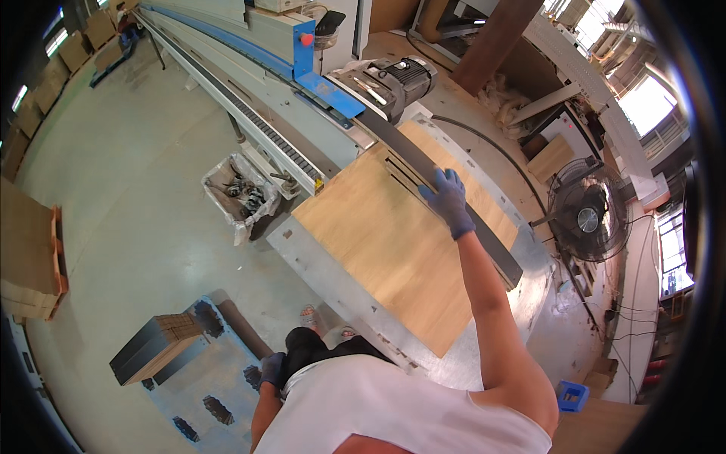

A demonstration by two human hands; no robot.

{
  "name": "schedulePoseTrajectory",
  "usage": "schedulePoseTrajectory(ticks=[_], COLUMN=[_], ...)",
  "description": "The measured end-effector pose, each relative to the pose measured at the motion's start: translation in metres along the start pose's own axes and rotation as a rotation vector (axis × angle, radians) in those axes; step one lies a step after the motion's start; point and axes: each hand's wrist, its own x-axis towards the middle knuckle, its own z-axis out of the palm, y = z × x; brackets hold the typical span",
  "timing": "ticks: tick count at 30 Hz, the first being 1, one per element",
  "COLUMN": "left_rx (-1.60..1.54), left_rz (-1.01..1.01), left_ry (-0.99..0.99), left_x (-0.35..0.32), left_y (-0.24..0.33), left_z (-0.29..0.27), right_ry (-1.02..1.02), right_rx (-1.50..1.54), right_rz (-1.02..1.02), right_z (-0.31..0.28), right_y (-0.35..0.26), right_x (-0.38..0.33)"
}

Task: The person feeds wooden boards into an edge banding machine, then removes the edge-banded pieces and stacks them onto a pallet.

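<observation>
Gloved right hand is being pressed, fingers closed, onto a dark strip lying along the wooden panel on the metal table; left hand is hanging at the hip, grip unclear.

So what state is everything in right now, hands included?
right hand: gloved, reaching out, resting on the dark strip
dark strip: lying flat along the panel's far edge
wooden panel: flat on the metal table
left hand: gloved, hanging by the hip, holding nothing
floor fan: upright; running or not, cannot tell
</observation>
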Motion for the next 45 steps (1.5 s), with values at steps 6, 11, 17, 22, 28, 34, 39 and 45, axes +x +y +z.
schedulePoseTrajectory(ticks=[6, 11, 17, 22, 28, 34, 39, 45], left_rx=[-1.119, -1.392, -1.14, -1.061, -0.915, -0.921, -0.976, -0.777], left_rz=[-1.1, -1.103, -1.069, -1.032, -0.968, -0.922, -0.917, -0.958], left_ry=[-0.031, 0.095, 0.054, -0.111, -0.1, -0.03, 0.068, -0.257], left_x=[0.046, 0.071, 0.081, 0.094, 0.105, 0.096, 0.067, 0.037], left_y=[-0.043, -0.057, -0.013, 0.031, 0.028, 0.045, 0.066, 0.061], left_z=[-0.018, -0.03, -0.043, -0.076, -0.08, -0.076, -0.059, -0.046], right_ry=[-0.311, -0.237, -0.268, -0.353, -0.327, -0.779, -0.936, -0.947], right_rx=[-0.156, -0.028, -0.055, 0.046, 0.128, 0.373, 0.925, 0.802], right_rz=[0.014, 0.024, 0.066, 0.252, 0.137, 0.267, 0.335, 0.359], right_z=[0.032, 0.017, -0.049, -0.092, -0.056, -0.033, -0.012, -0.016], right_y=[-0.008, 0.046, 0.123, 0.163, 0.144, 0.137, 0.157, 0.148], right_x=[0.069, 0.033, -0.068, -0.125, -0.084, -0.005, 0.003, -0.001])
